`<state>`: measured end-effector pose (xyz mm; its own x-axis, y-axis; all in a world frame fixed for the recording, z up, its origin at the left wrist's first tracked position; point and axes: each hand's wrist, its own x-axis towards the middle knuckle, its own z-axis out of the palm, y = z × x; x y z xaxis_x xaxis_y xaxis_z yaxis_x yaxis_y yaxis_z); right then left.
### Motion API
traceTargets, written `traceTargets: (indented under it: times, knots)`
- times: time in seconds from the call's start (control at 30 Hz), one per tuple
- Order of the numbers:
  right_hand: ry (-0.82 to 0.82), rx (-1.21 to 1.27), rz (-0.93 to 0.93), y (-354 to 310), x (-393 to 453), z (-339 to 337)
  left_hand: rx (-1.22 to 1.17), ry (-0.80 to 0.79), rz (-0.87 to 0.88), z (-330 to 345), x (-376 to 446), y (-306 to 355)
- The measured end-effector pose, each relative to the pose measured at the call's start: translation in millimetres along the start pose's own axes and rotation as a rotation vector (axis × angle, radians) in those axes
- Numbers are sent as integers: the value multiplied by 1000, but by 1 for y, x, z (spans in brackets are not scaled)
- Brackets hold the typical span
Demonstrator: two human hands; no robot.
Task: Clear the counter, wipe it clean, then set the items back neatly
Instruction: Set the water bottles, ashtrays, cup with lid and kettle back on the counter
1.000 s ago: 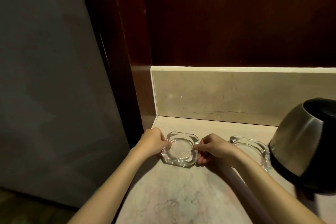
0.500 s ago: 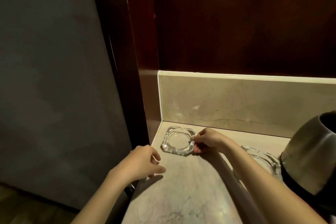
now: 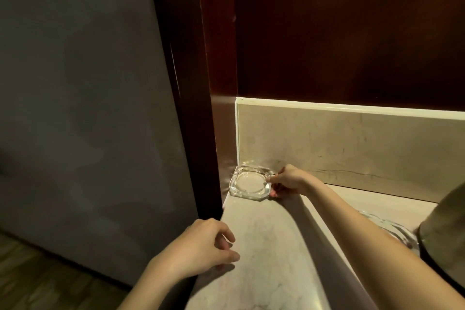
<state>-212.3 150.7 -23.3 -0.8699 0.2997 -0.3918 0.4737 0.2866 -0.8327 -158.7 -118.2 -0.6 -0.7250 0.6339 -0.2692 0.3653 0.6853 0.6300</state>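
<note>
While the right hand (image 3: 289,181) pinches a faceted glass ashtray (image 3: 251,182) on the marble desk (image 3: 271,246), the left hand (image 3: 201,246) hovers loosely curled, holding nothing.

A glass ashtray (image 3: 251,186) sits in the counter's (image 3: 271,246) back left corner, its right edge pinched by the right hand (image 3: 286,181). The left hand (image 3: 201,249), loosely curled, holds nothing at the counter's left edge. A second ashtray (image 3: 392,230) lies beside a kettle (image 3: 445,236).

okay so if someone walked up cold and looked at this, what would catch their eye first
Likely the glass ashtray, tucked into the counter's back left corner, with the right hand pinching its right edge. Next, the left hand, loosely curled and holding nothing at the counter's front left edge, and the steel kettle looming at far right.
</note>
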Motion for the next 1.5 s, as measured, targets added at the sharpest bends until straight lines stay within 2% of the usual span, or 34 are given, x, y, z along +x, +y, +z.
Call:
traceTargets:
  times: [0.17,0.3,0.53,0.67,0.77,0.97,1.17,1.5]
  knots:
    - [46,-24,-4,-1,-10,2,-41,-27,14,3,9,9]
    - [185,-144,-109,7,-32,-4,-56,-49,74,11,24,28]
    - [302,59,-184,55,-128,-45,-159,-200,131,49,64,86]
    - [366,11,-191,78,-182,-54,-55,-183,190,73,95,120]
    - [384,-105,-207,94,-210,-54,-58,-186,172,89,116,138]
    - [369,-110,-168,119,-237,-58,149,-106,174,110,128,160]
    - [315,-32,-133,131,-241,-62,67,-29,144,112,125,149]
    - [334,-80,-102,131,-217,-50,-88,109,83,79,83,99]
